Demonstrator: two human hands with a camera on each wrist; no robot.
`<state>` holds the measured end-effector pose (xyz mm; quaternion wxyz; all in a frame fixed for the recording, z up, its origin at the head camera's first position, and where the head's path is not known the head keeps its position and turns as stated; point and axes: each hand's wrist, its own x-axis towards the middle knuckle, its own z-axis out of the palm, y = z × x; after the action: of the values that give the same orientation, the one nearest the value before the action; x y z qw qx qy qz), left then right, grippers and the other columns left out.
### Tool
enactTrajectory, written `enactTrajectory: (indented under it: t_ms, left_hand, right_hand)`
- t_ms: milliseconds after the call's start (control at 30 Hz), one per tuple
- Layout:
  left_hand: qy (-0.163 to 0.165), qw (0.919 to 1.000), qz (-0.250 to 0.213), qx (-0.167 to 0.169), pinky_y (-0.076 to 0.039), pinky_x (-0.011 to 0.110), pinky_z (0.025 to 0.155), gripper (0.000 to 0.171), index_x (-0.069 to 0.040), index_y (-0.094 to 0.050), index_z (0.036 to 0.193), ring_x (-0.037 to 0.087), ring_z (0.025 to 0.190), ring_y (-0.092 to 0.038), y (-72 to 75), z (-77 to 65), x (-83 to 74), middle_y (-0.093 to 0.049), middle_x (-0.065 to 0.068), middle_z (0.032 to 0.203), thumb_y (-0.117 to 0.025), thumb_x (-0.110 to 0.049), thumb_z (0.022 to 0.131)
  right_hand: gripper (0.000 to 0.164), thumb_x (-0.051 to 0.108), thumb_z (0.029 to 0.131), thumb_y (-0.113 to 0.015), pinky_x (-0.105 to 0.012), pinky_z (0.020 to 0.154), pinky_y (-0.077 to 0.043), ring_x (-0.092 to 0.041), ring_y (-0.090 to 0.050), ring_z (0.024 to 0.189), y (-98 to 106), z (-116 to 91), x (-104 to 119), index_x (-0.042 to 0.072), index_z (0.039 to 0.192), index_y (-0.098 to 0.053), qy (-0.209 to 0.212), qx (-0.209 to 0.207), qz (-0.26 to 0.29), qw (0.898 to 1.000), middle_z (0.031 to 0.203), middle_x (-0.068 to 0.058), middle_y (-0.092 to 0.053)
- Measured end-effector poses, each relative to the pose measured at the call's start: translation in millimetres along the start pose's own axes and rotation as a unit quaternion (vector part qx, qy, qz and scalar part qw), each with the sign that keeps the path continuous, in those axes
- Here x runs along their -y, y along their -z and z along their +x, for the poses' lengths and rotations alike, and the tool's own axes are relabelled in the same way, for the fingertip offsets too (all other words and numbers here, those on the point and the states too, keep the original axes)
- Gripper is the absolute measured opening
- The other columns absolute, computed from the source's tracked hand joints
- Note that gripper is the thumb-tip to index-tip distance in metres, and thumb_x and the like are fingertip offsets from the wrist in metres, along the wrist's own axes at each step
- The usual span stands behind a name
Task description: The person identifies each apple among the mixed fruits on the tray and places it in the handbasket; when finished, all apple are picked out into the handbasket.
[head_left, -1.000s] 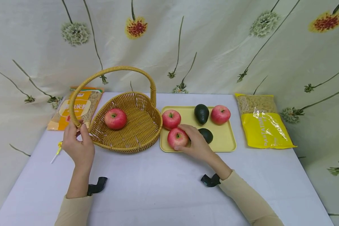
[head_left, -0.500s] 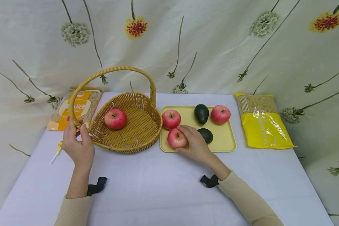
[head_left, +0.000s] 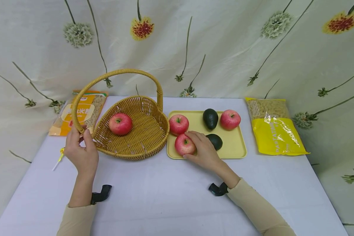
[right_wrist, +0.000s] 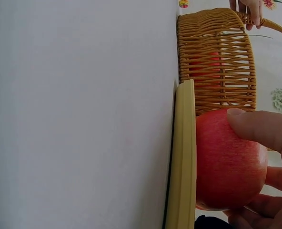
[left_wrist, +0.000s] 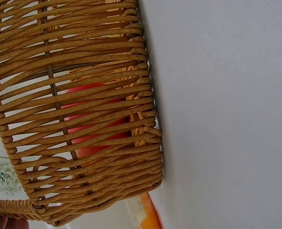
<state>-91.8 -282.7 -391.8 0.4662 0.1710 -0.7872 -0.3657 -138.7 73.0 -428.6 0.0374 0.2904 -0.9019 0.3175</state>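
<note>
Held apple (head_left: 184,145): one, red, round, no marked long axis, stem uppermost; located at the near left corner of the yellow tray (head_left: 235,148), low behind its rim, underside hidden. Right hand (head_left: 206,152): nearer of the two, immediately right of the held apple, gripping it, thumb on the near side, fingers round the far side. Left hand (head_left: 83,152): well apart, beyond the basket, pinching the left end of the handle (head_left: 125,71). Wicker basket (head_left: 144,132): just left of the tray, its interior lying leftward and slightly away from the held apple, with the tray's left rim and the basket's right rim between; contains one apple (head_left: 120,124), left of centre. Rear apple (head_left: 179,124): just behind the held one, contact uncertain. Near avocado (head_left: 216,141): just beyond the right hand, partly covered by it.
</note>
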Motion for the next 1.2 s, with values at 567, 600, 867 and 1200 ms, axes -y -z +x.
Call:
enactTrajectory:
  t_ms: [567, 600, 867, 1200]
  left_hand:
    - [-0.001, 1.0000, -0.003, 0.006, -0.042, 0.005, 0.083, 0.031, -0.002, -0.067, 0.121, -0.002, 0.099, -0.052, 0.2, 0.2, -0.3, -0.069, 0.016, 0.111, -0.056, -0.019, 0.098]
    - [-0.002, 1.0000, -0.004, 0.005, -0.042, 0.005, 0.083, 0.031, -0.002, -0.067, 0.120, -0.002, 0.099, -0.052, 0.1, 0.2, -0.1, -0.069, 0.016, 0.111, -0.056, -0.019, 0.098]
    - [-0.007, 1.0000, -0.005, 0.002, -0.042, 0.005, 0.082, 0.030, -0.002, -0.066, 0.122, -0.007, 0.100, -0.050, 0.3, 0.5, 2.2, -0.069, 0.016, 0.111, -0.056, -0.017, 0.097]
    - [-0.008, 0.9999, -0.010, 0.001, -0.042, 0.005, 0.082, 0.031, -0.002, -0.067, 0.121, -0.008, 0.099, -0.050, 0.0, 0.6, 2.2, -0.070, 0.016, 0.109, -0.056, -0.019, 0.098]
  right_hand:
    - [0.072, 0.027, 0.072, -0.086, -0.045, 0.100, -0.047, -0.025, -0.049, 0.125, 3, -2, 3, 0.007, 0.134, -0.055, 0.000, -0.031, 0.016, 0.999, 0.137, -0.009, -0.054]
    - [0.072, 0.027, 0.071, -0.086, -0.045, 0.100, -0.047, -0.026, -0.049, 0.124, 4, -2, 3, 0.007, 0.134, -0.056, 0.003, -0.033, 0.017, 0.999, 0.136, -0.009, -0.055]
    - [0.071, 0.026, 0.072, -0.087, -0.046, 0.104, -0.045, -0.026, -0.046, 0.129, 23, -2, 10, 0.008, 0.133, -0.055, 0.003, -0.035, 0.052, 0.998, 0.137, -0.009, -0.053]
    - [0.074, 0.022, 0.071, -0.088, -0.041, 0.089, -0.055, -0.026, -0.049, 0.123, 53, 0, 16, 0.008, 0.134, -0.053, 0.002, -0.054, 0.081, 0.995, 0.138, -0.011, -0.052]
